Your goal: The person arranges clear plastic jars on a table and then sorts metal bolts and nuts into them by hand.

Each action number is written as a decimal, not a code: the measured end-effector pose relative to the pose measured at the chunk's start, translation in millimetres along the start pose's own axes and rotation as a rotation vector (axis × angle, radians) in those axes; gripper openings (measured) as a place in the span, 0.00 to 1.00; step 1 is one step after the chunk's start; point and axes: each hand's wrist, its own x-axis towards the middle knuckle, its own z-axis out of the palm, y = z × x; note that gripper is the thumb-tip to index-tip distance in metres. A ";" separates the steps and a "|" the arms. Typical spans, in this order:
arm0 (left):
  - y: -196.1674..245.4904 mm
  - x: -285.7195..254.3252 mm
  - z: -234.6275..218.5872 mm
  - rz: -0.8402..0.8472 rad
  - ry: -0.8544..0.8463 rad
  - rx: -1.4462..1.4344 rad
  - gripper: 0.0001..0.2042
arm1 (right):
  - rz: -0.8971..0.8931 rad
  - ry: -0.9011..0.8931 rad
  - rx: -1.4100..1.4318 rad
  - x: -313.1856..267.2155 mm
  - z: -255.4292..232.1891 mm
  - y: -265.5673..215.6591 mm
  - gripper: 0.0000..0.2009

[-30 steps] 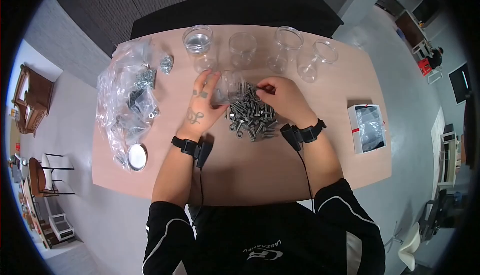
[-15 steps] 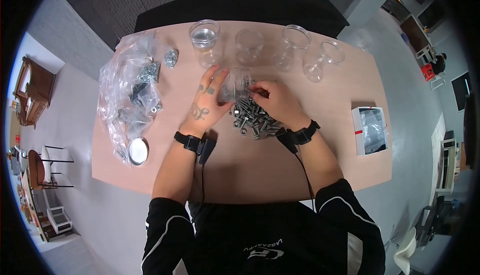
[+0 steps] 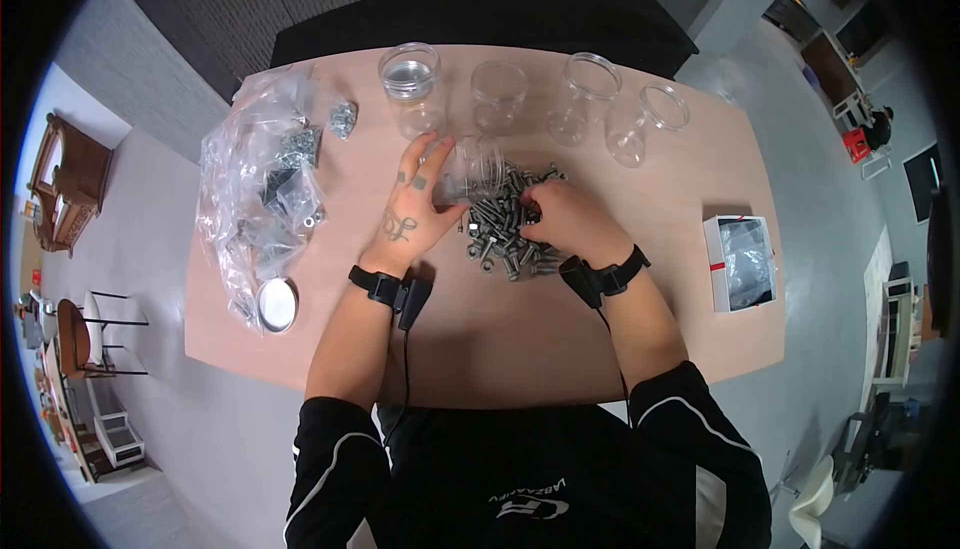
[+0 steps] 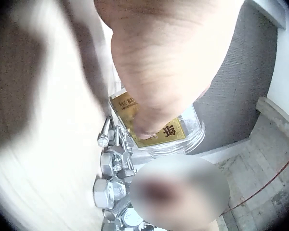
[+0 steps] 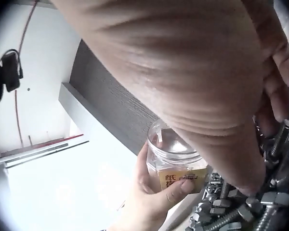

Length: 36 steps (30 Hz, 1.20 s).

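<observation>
My left hand (image 3: 415,207) grips a clear plastic jar (image 3: 478,167) lying tipped on its side, mouth facing right. In the left wrist view the thumb lies over the jar's gold label (image 4: 168,132). Beside the mouth spreads a pile of metal bolts (image 3: 497,232), with hex heads showing in the wrist views. My right hand (image 3: 580,221) is down at the right side of this pile. From the right wrist, its thumb (image 5: 248,180) and fingers (image 5: 279,98) stand apart among the bolts. A blurred patch covers part of the left wrist view.
Several clear jars (image 3: 628,144) line the back of the table. Plastic bags of hardware (image 3: 255,189) cover the left side, with a small bag (image 3: 343,119) beside them and a round lid (image 3: 277,305) in front. A white box (image 3: 740,262) sits at the right.
My right hand has moved away from the jar's mouth, right and toward me, onto the bolts; its fingers have spread. The left hand still holds the jar in nearly the same place.
</observation>
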 end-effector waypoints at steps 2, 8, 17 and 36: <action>-1.2 0.2 0.0 0.027 -0.004 0.055 0.48 | -0.001 0.016 -0.016 -1.3 0.1 -2.6 0.19; 0.5 -0.4 -0.6 -0.010 -0.005 -0.010 0.47 | -0.003 0.051 0.033 -1.4 -12.5 -3.6 0.21; -1.6 -0.8 -1.3 0.052 -0.021 0.030 0.48 | -0.010 0.134 0.572 8.0 -3.4 -17.1 0.20; 0.5 -0.6 -0.8 0.025 -0.006 -0.004 0.49 | -0.100 -0.022 -0.016 -3.9 -1.3 -5.0 0.10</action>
